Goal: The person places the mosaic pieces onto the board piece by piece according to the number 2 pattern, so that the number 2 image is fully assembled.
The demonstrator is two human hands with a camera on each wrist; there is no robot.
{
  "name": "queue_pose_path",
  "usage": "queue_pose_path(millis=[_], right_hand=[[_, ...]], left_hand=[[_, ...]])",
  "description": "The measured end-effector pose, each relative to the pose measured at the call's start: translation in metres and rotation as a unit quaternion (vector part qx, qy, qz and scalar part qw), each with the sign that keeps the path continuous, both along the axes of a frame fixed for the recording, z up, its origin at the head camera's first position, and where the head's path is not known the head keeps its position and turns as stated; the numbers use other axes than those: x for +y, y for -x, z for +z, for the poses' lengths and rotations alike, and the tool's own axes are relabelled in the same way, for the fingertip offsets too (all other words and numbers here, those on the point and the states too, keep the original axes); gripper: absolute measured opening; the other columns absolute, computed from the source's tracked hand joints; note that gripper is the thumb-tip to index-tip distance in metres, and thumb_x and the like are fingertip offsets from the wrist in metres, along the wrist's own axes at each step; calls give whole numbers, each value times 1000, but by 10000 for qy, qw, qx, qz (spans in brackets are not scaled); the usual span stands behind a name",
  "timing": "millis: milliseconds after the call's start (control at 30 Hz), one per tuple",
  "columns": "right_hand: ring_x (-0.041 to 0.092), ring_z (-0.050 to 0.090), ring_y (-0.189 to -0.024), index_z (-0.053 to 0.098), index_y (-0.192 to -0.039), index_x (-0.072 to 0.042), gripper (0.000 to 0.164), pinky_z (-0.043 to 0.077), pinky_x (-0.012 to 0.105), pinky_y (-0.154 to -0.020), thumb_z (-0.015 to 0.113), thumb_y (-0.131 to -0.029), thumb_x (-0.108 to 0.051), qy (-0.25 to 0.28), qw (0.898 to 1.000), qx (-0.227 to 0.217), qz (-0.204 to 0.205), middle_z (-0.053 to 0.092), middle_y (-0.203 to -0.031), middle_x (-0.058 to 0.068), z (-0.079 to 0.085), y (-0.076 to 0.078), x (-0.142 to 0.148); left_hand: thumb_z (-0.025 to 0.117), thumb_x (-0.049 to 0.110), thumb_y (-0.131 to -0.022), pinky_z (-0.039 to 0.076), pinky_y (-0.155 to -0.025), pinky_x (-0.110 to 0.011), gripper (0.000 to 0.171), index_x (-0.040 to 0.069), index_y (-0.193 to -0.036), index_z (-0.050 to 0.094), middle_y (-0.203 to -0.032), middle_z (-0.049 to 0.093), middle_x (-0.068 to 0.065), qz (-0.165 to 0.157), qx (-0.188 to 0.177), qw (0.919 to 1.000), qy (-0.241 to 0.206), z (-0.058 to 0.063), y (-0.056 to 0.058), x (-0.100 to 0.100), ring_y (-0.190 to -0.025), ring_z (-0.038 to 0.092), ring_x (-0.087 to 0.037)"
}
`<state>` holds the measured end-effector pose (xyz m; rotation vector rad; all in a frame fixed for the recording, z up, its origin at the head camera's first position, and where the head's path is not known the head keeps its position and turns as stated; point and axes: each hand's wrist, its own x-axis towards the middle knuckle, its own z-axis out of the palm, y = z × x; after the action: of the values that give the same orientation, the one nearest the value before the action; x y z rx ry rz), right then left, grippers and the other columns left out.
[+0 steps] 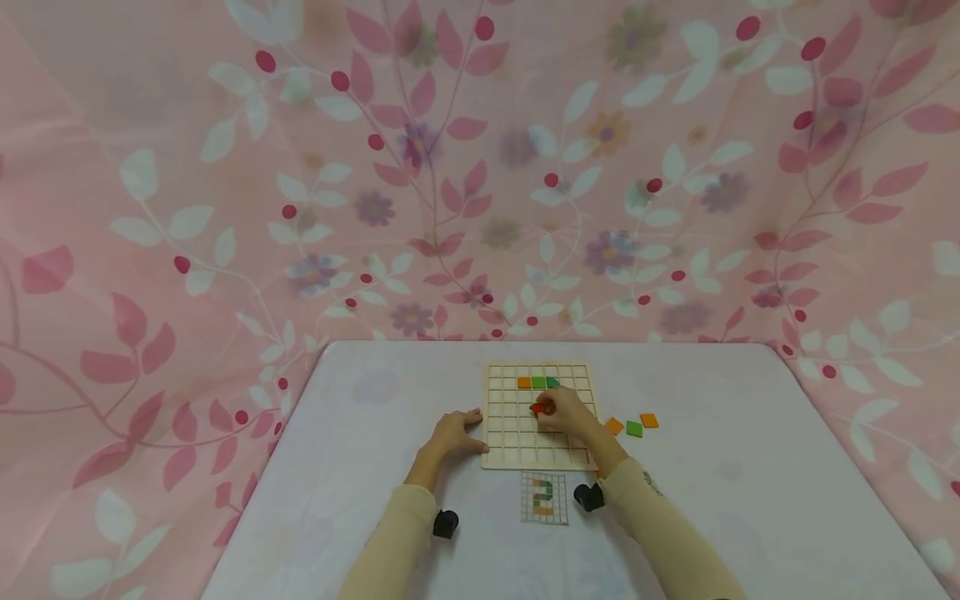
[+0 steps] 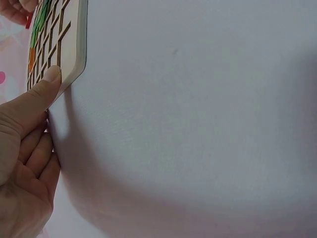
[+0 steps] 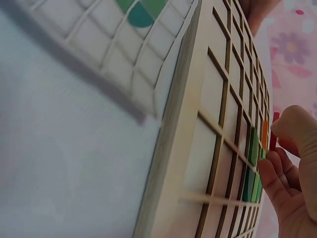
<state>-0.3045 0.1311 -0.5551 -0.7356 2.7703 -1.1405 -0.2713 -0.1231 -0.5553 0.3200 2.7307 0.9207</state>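
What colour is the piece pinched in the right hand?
Red; the piece shows best in the right wrist view.

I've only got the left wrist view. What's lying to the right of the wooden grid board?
Observer: The head view shows loose tiles, including two orange tiles and a green tile.
Operator: Anything on the near side of the wooden grid board?
Observer: Yes, a grid card printed with a coloured pattern.
Operator: I see just a sliver of the right hand. What's its grip?
Observer: It pinches a red piece between thumb and fingers.
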Motion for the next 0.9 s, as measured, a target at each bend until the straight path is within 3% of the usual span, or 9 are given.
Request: queue_pose_path(millis=[267,533,767,900], right_hand=[[15,56,-71,67,-93,5,18,50,23,-60,67,-76,1,-485,9985,49,264,63,-85,11,-5,8,-19],[16,57,-71,70,-96,6,17,51,27,-61,66,-80,3,-678,9962,4,541,67,-88,13,4,10,-25],[27,60,-84,72,-99,2,18,53,38,-74,68,-82,2,-1095,9804,1230,1080,65,-92,13,1,9,-20],[29,57,-92,73,-103,-2,20,50,43,-82,68,-83,-1,-1136,9824,1219,840,63,-99,12,-3,6,-19]], left_hand=[[84,21,-69,33,-108,-47,66,-1,-125,58,-137,52,-8,-50,-34,10000,3,-2,0,1,-129,42,-35],[84,20,-68,34,-107,-46,66,-1,-125,59,-136,52,-8,-10,23,10000,6,-3,2,1,-128,43,-35],[84,22,-69,33,-108,-46,66,0,-125,59,-138,51,-6,60,-82,9999,30,-1,2,2,-129,42,-34],[84,22,-68,34,-107,-46,66,0,-125,59,-137,52,-6,60,-74,9999,67,0,2,3,-128,43,-34]])
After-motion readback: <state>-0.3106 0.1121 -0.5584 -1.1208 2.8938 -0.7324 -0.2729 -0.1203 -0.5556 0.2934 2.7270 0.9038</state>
